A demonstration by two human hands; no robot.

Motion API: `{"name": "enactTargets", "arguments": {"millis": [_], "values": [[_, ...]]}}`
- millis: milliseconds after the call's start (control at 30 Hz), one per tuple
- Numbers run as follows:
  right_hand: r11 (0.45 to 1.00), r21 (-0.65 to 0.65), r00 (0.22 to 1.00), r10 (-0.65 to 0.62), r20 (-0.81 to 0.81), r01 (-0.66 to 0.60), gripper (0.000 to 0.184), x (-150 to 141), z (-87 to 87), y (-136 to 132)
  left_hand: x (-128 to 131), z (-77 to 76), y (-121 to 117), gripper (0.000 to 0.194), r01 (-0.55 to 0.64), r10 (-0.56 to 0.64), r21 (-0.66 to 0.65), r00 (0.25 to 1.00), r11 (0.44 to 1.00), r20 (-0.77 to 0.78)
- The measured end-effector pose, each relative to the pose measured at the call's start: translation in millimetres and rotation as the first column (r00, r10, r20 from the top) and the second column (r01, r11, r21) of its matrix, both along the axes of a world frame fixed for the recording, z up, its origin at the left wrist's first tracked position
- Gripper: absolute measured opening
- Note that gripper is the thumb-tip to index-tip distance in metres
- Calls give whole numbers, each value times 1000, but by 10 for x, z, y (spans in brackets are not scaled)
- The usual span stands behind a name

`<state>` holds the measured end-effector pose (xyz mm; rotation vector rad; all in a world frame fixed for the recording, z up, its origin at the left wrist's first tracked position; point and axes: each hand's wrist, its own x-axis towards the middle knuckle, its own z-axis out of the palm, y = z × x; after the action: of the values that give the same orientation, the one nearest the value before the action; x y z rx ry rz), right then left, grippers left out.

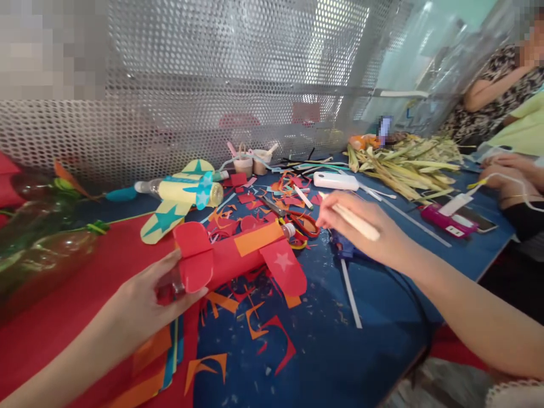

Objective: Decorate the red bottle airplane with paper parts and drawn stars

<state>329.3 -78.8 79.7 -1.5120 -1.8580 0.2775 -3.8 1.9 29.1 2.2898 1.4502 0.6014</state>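
My left hand (157, 289) grips the tail end of a toy plane (229, 260) made from a clear plastic bottle wrapped in red paper. An orange strip crosses its body, and one red wing carries a pale star. Between the fingers of my right hand (357, 218) is a cream-coloured, pen-like stick (355, 221); I cannot tell its exact kind. Orange-handled scissors (304, 222) lie just left of that hand. Below it rests a blue tool (346, 246), perhaps a glue gun, with a white stick (351, 294) near it.
A yellow bottle plane (182, 192) with teal stars sits behind. Paper scraps (276, 340) litter the blue table (331, 362). Green plastic bottles (51, 249) lie left on red sheets. Dry husks (408, 164) and a magenta power strip (450, 221) are right, near a seated person (518, 136).
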Motion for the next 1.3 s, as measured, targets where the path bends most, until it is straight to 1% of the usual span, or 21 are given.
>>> {"name": "enactTargets", "arguments": {"millis": [33,67,100,133,200,233,300,367,467,533,633,767,833,900,967,1033,1100,1133,1233,1300], "values": [[999,-5,988,-34,148,35,15,42,-42,-94,-13,-9,7,49,2,-2,7,1000,1000,-16],[998,-6,960,-61,273,66,13,92,-97,-190,-29,-19,12,50,1,-1,7,1000,1000,-30],[996,-13,927,-81,367,92,10,148,-164,-282,-45,-28,15,54,-10,10,5,999,1000,-48],[993,9,900,-113,422,120,11,208,-238,-366,-60,-36,14,59,-36,36,9,997,999,-69],[988,-33,874,-115,472,148,15,329,-395,-495,-82,-49,6,66,-75,74,-6,991,997,-115],[987,-56,873,-106,475,150,16,383,-468,-535,-85,-51,-2,67,-80,78,-11,989,997,-123],[985,-50,883,-125,452,165,17,472,-589,-567,-77,-50,-19,64,-73,72,-7,991,997,-117],[987,-12,909,-141,393,158,14,537,-663,-551,-52,-42,-36,61,-70,70,10,992,998,-108],[995,18,951,-99,293,98,12,617,-694,-496,0,-21,-60,60,-75,77,24,992,997,-97],[999,-1,967,-44,251,45,11,670,-690,-462,38,-2,-75,61,-76,79,34,994,997,-79],[999,-41,974,20,228,-11,11,752,-695,-409,76,11,-89,62,-95,95,6,994,995,-45],[997,-54,974,61,219,-50,12,846,-727,-326,46,-65,-93,58,-114,114,-26,993,993,19],[996,-65,968,81,236,-68,13,860,-708,-297,20,-127,-105,54,-98,99,-17,993,995,62],[996,-66,959,73,275,-57,16,822,-636,-284,18,-172,-131,51,-98,100,-16,985,995,139],[999,-41,949,22,316,-9,17,717,-517,-281,41,-190,-161,47,-89,99,-60,976,994,193],[1000,-5,946,4,324,-2,15,553,-379,-272,74,-186,-176,47,-44,70,-106,965,993,251],[996,51,937,58,344,-80,14,357,-262,-239,93,-175,-166,49,-5,51,-149,952,989,303],[992,56,928,83,364,-110,15,257,-219,-210,94,-169,-154,50,17,38,-167,945,986,324],[973,94,892,150,426,-209,13,-20,-149,-77,74,-156,-122,50,110,-37,-189,935,976,353],[962,133,896,167,411,-240,9,-188,-121,21,55,-147,-125,46,153,-72,-215,937,965,341]]}}
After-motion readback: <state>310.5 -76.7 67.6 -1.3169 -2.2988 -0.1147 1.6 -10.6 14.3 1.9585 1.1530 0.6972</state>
